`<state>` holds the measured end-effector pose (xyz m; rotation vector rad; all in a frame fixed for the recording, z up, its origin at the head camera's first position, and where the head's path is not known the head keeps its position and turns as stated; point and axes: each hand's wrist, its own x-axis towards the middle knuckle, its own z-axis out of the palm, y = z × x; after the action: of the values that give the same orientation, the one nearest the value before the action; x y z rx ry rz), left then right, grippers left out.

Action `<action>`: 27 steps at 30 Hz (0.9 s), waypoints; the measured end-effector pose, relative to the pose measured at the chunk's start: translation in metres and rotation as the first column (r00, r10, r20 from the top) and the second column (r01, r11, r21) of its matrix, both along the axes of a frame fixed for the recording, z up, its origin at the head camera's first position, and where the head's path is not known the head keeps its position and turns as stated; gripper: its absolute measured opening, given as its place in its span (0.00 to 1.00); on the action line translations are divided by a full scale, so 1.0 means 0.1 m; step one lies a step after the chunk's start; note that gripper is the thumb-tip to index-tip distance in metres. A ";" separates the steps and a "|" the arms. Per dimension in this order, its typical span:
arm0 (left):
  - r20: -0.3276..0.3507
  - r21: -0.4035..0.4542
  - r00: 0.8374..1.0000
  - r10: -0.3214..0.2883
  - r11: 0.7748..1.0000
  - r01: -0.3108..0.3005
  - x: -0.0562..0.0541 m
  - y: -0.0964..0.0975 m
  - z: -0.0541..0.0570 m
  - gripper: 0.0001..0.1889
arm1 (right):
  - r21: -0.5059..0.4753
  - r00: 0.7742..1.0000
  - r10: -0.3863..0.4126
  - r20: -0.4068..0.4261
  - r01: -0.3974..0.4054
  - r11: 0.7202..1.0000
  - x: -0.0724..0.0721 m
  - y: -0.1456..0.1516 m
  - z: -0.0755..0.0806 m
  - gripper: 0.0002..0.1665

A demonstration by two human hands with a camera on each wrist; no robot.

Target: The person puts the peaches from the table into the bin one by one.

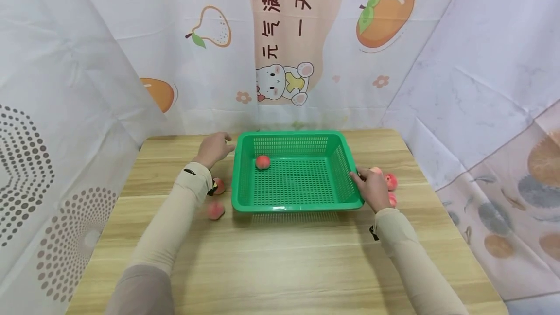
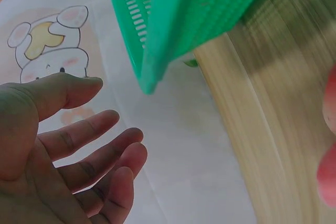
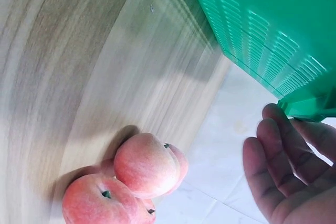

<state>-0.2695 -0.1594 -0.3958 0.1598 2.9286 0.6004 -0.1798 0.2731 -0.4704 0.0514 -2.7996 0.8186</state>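
A green plastic basket (image 1: 290, 207) with slotted sides sits mid-table, one peach (image 1: 263, 162) in its left part. My right hand (image 1: 374, 191) grips the basket's right rim, thumb over the edge. In the right wrist view the fingers (image 3: 273, 169) meet the rim corner from outside. My left hand (image 1: 214, 148) is just off the left rim, fingers loosely bent, and its palm (image 2: 52, 187) holds nothing. Two peaches, one farther back (image 1: 218, 186) and one nearer (image 1: 216, 210), lie beside the left forearm. Several peaches (image 3: 147, 163) lie right of the basket, partly behind the right hand.
The wooden table (image 1: 280, 266) reaches back to a printed cloth curtain (image 1: 210, 72). More cloth hangs along the left side (image 1: 57, 111) and the right side (image 1: 490, 86).
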 end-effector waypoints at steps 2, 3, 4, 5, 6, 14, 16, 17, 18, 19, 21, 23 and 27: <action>0.009 -0.006 1.000 0.007 1.000 -0.007 0.00 -0.06 -0.02 0.22 | 0.010 1.000 0.006 0.014 -0.006 1.000 -0.01 0.00 0.02 0.19; 0.011 -0.007 1.000 0.008 1.000 -0.008 0.01 -0.10 -0.04 0.22 | 0.014 1.000 0.008 0.020 -0.008 1.000 -0.01 0.00 0.03 0.20; 0.013 -0.004 1.000 0.010 1.000 -0.010 0.01 -0.13 -0.05 0.21 | 0.016 1.000 0.007 0.028 -0.008 1.000 -0.01 0.01 0.04 0.22; 0.013 -0.002 1.000 0.010 1.000 -0.010 0.01 -0.15 -0.07 0.21 | 0.019 0.999 0.004 0.041 -0.005 1.000 -0.01 0.01 0.04 0.23; 0.015 0.002 1.000 0.010 1.000 -0.010 0.02 -0.18 -0.09 0.21 | 0.018 0.999 0.002 0.045 -0.003 1.000 -0.01 0.01 0.05 0.23; 0.050 -0.018 0.996 0.074 0.997 -0.073 0.13 -0.39 -0.21 0.21 | 0.011 0.997 -0.010 0.073 0.009 1.000 0.01 0.01 0.02 0.24; 0.069 -0.021 0.996 0.063 0.998 -0.061 0.17 -0.43 -0.25 0.21 | 0.006 0.997 -0.008 0.080 0.007 1.000 0.01 0.01 0.02 0.24; 0.081 -0.016 0.995 0.057 0.998 -0.056 0.18 -0.46 -0.27 0.21 | 0.004 0.997 -0.009 0.083 0.009 1.000 0.01 0.01 0.02 0.24; 0.092 -0.014 0.994 0.057 0.998 -0.056 0.20 -0.48 -0.29 0.21 | 0.002 0.996 -0.011 0.087 0.011 1.000 0.01 0.01 0.02 0.25; 0.100 -0.014 0.993 0.055 0.998 -0.054 0.21 -0.50 -0.30 0.21 | 0.001 0.996 -0.012 0.089 0.011 1.000 0.01 0.01 0.02 0.25; 0.120 -0.015 0.991 0.066 0.998 -0.064 0.24 -0.55 -0.34 0.22 | -0.002 0.996 -0.010 0.094 0.010 1.000 0.01 0.01 0.02 0.25; 0.142 -0.014 0.986 0.082 0.997 -0.081 0.25 -0.59 -0.36 0.22 | -0.001 0.995 -0.010 0.097 0.010 1.000 0.01 0.01 0.02 0.25; 0.187 -0.024 0.976 0.113 0.994 -0.111 0.30 -0.66 -0.39 0.24 | 0.002 0.995 -0.014 0.095 0.014 1.000 0.00 0.01 0.02 0.25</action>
<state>-0.2399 -0.2257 -0.4349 -0.0616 2.7709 0.5770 -0.1797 0.2738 -0.4683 -0.0070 -2.8860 0.8380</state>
